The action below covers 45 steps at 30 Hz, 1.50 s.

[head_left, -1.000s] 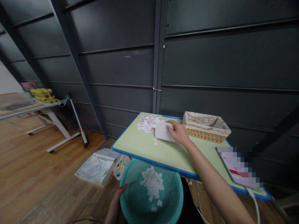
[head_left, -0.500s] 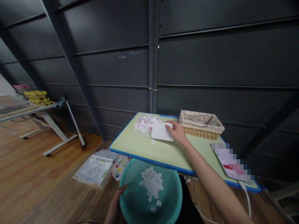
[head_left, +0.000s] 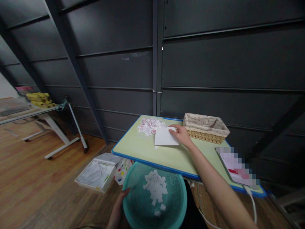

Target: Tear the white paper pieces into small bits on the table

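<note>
My right hand (head_left: 179, 134) is closed on the right edge of a white card (head_left: 166, 136), thumb on top. The card sits low over the light green tabletop (head_left: 140, 149), beside a heap of small printed paper pieces (head_left: 149, 126). One small white piece (head_left: 156, 147) lies just in front of the card. Below the table's front edge, my left hand (head_left: 122, 200) grips the left rim of a teal mesh basket (head_left: 173, 203). White paper squares (head_left: 156, 187) are piled inside it. Most of my left fingers are hidden by the rim.
A lined wicker basket (head_left: 206, 133) stands at the table's back right. A tablet-like device (head_left: 234, 170), partly blurred, lies at the right with a white cable (head_left: 253, 203). An open white box (head_left: 96, 175) is on the floor at left. A dark panelled wall (head_left: 114, 70) rises behind.
The white card has shifted slightly right and toward me in my right hand, its front edge a little lower. My left hand keeps its hold on the teal basket.
</note>
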Motion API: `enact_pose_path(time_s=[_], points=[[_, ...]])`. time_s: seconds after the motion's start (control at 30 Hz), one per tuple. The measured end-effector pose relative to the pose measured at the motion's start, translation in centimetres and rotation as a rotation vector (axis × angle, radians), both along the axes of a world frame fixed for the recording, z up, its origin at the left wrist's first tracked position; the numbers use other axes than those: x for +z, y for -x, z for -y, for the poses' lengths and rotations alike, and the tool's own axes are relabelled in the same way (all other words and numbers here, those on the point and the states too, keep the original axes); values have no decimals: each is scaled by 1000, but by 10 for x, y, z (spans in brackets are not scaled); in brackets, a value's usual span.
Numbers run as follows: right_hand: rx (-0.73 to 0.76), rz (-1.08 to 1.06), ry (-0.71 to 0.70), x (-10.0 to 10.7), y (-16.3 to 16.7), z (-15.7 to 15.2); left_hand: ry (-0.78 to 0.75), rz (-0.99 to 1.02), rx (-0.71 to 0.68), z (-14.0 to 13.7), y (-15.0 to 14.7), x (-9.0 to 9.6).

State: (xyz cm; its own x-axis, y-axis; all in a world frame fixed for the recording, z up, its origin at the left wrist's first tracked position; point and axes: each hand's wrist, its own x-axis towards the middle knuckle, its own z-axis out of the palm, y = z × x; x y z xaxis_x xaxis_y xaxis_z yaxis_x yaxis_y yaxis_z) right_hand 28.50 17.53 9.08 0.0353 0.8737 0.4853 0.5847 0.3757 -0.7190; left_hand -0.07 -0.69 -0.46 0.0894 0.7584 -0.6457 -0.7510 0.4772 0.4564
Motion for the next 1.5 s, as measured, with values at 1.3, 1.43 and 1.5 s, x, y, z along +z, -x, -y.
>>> enact_pose_path(time_s=[1.3,1.43,1.5], points=[[135,-103,179,0,-8,0,7,-27,-14,6,-10,21],[99,-145,180,2,-9,1,-14,-93,-3,7,-9,19],[79,-113,155,2,-9,0,-3,-48,-14,6,-7,17]])
